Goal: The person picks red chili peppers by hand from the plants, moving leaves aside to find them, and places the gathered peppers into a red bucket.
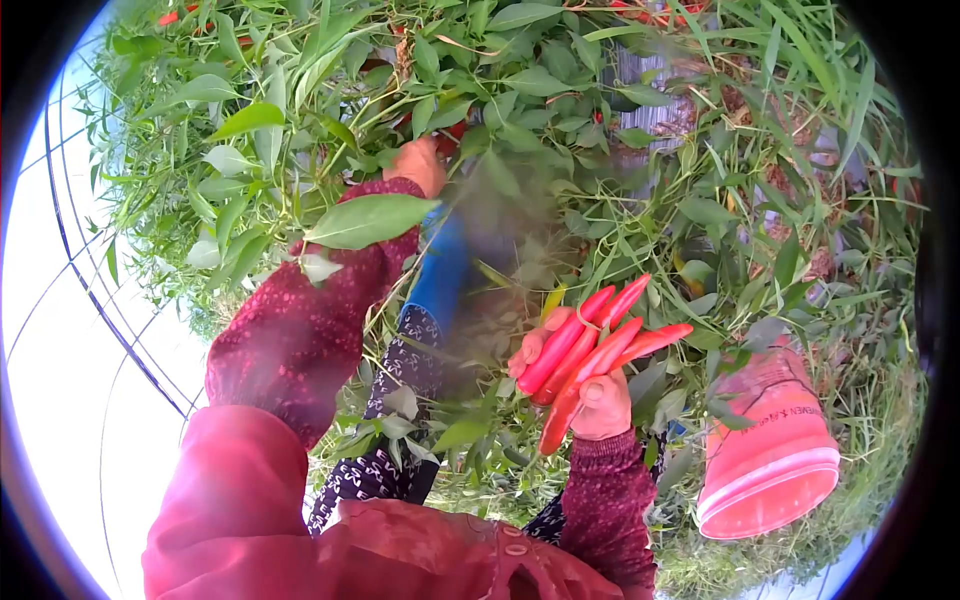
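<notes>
My right hand (pixel 603 405), palm up, is closed around several long red chili peppers (pixel 590 352), its thumb pressed over them. They point up and to the right from my fingers. My left hand (pixel 418 165) reaches into the leafy plants (pixel 370 220) at the upper middle. Leaves hide its fingers, so whether it grips anything cannot be seen. Part of a red pepper (pixel 452 135) shows just right of that hand, among the leaves.
A pink-red bucket (pixel 770 440) leans at the right, its open rim facing down in the picture. A blue boot (pixel 438 270) and patterned trousers (pixel 405 370) show between my arms. Grey plastic sheeting (pixel 640 75) lies under the plants at the top. More red peppers (pixel 655 12) show at the top edge.
</notes>
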Motion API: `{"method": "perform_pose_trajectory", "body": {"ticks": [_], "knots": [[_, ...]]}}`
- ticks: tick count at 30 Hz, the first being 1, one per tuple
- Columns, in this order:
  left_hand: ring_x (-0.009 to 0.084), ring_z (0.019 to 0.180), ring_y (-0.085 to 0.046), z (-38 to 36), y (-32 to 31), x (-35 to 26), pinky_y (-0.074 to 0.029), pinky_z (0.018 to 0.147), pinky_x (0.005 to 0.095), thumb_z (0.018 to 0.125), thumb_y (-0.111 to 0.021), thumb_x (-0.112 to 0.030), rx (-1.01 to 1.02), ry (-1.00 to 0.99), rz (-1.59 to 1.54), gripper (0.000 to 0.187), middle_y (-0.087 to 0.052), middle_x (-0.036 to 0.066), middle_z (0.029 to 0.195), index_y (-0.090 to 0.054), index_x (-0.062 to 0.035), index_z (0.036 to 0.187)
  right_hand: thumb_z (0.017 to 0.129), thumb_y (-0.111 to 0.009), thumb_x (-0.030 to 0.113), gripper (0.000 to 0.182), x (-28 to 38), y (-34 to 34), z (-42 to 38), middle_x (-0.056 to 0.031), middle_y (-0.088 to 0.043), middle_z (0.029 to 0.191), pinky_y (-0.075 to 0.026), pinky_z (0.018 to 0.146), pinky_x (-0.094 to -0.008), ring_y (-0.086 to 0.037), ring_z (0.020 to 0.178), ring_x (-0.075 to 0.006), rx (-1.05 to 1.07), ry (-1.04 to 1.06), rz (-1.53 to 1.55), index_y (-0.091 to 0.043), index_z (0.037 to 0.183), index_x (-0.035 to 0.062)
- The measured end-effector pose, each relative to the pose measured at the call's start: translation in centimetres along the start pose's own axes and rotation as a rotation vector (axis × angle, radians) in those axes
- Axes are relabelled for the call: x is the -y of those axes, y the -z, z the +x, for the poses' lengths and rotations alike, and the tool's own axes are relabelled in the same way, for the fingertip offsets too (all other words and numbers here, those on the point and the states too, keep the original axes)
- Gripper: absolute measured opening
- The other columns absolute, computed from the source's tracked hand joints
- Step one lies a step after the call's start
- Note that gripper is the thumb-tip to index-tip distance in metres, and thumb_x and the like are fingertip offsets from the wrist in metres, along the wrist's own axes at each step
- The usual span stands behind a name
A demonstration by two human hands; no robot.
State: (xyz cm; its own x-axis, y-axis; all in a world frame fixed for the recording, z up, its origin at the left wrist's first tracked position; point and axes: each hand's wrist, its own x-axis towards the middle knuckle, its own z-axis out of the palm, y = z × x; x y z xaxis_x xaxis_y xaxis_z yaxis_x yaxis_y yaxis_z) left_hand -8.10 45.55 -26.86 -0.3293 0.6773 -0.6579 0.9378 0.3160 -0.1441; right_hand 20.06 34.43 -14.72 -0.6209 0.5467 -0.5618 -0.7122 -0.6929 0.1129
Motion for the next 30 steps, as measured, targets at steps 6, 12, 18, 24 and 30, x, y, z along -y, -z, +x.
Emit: {"method": "perform_pose_trajectory", "body": {"ticks": [6,12,18,24,30], "knots": [[0.0343,0.090,-0.054,-7.2,-0.3,2.8,-0.043,0.079,0.0418,0.074,-0.058,-0.005,-0.469,-0.258,-0.194,0.019,-0.059,0.016,0.090,-0.057,-0.0061,0.092,0.061,-0.075,0.032,0.069,0.3,-0.3,-0.1,-0.0114,-0.055,0.094,-0.046,0.081,-0.0389,-0.057,0.089,-0.0272,-0.019,0.056,0.029,-0.043,0.116,0.0070],[0.0324,0.088,-0.054,-11.5,2.4,4.3,-0.043,0.079,0.0398,0.072,-0.060,0.001,-0.544,-0.376,-0.217,0.020,-0.058,0.013,0.088,-0.054,-0.0048,0.090,0.063,-0.071,0.021,0.067,0.3,0.5,-0.2,-0.0138,-0.055,0.103,-0.044,0.089,-0.0426,-0.056,0.097,-0.0270,0.064,0.060,0.084,-0.042,0.120,0.0015],[0.0274,0.086,-0.054,-13.4,5.8,4.1,-0.043,0.077,0.0353,0.070,-0.062,0.005,-0.516,-0.306,-0.387,0.023,-0.056,0.011,0.090,-0.051,-0.0037,0.089,0.066,-0.068,0.019,0.061,0.1,0.4,-0.4,-0.0146,-0.054,0.105,-0.043,0.091,-0.0429,-0.055,0.100,-0.0282,-0.021,0.063,0.061,-0.042,0.119,0.0006],[0.0314,0.085,-0.053,-14.0,6.3,3.8,-0.043,0.078,0.0379,0.069,-0.063,0.005,-0.589,-0.421,-0.323,0.024,-0.054,0.013,0.086,-0.051,-0.0043,0.088,0.070,-0.065,0.020,0.056,0.1,-0.1,0.0,-0.0159,-0.050,0.115,-0.040,0.094,-0.0421,-0.049,0.112,-0.0312,-0.172,0.136,-0.014,-0.043,0.118,0.0015],[0.0241,0.079,-0.055,-18.8,3.8,-0.7,-0.044,0.075,0.0325,0.073,-0.063,0.005,-0.402,-0.539,-0.387,0.017,-0.056,0.010,0.081,-0.052,-0.0023,0.085,0.071,-0.065,0.019,0.057,-0.1,-0.2,0.7,-0.0178,-0.044,0.125,-0.040,0.095,-0.0421,-0.041,0.120,-0.0341,-0.202,0.168,0.000,-0.041,0.119,0.0020]]}}
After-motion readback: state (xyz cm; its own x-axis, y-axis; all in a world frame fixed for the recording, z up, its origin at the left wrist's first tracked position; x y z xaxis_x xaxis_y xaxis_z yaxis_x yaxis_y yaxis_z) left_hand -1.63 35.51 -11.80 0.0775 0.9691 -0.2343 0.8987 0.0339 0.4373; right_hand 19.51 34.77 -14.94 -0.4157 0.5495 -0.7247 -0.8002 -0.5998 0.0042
